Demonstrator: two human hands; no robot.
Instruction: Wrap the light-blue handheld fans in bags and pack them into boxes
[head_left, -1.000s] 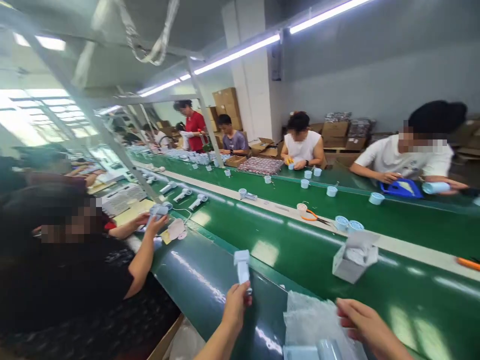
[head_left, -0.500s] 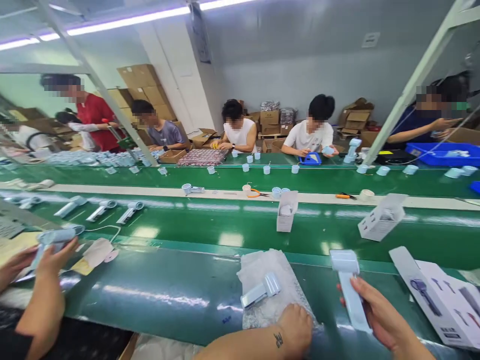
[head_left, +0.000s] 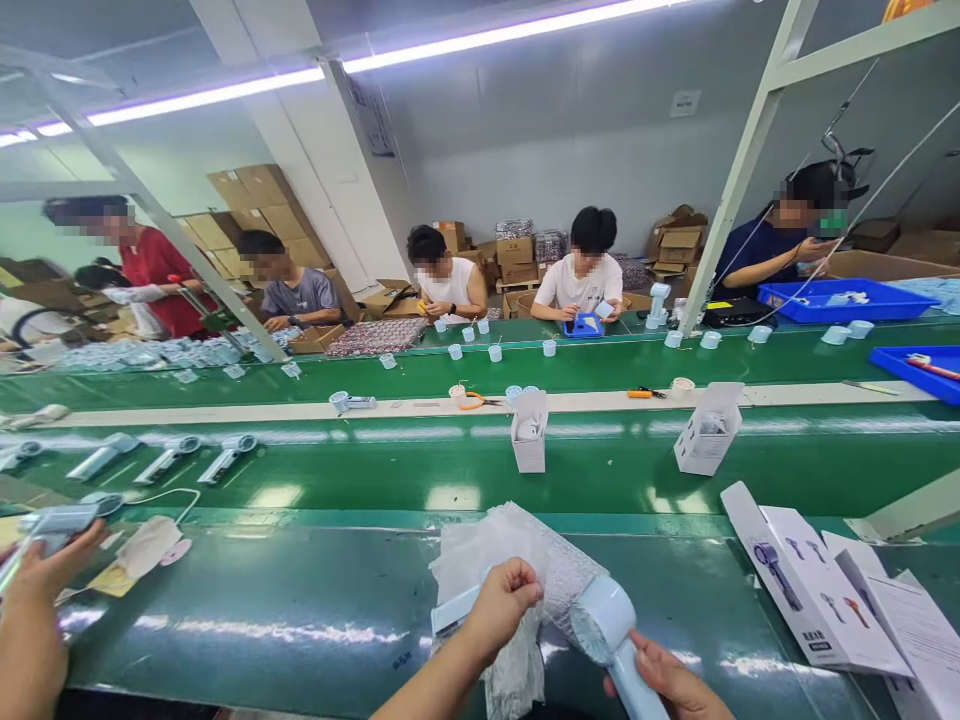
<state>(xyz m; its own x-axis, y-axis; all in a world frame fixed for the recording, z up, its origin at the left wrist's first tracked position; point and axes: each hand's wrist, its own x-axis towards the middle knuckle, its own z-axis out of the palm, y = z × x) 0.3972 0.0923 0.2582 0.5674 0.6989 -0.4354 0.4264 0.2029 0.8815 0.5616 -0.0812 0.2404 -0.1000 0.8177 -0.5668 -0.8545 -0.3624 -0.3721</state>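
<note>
A light blue handheld fan (head_left: 606, 620) is held by its handle in my right hand (head_left: 671, 680), its round head up and tilted to the left. My left hand (head_left: 504, 605) is closed in a pinch over the clear plastic bags (head_left: 555, 555). Whether a bag edge is between those fingertips is too unclear to say. Crumpled film hangs below that hand toward the table's near edge. Under my left wrist lies a second light blue fan (head_left: 454, 608), mostly covered by the hand and forearm.
Printed fan boxes (head_left: 806, 590) lie at the right, beside a metal post. Two open white boxes (head_left: 530, 440) stand on the green belt (head_left: 420, 465). Several fans lie farther left. At the left edge, a co-worker's hands (head_left: 56, 560) hold another fan. People sit across the line.
My right hand has brought its fan left and nearer, beside the bags. My left hand has risen and now pinches above them, covering most of the lying fan. The camera view has turned right.
</note>
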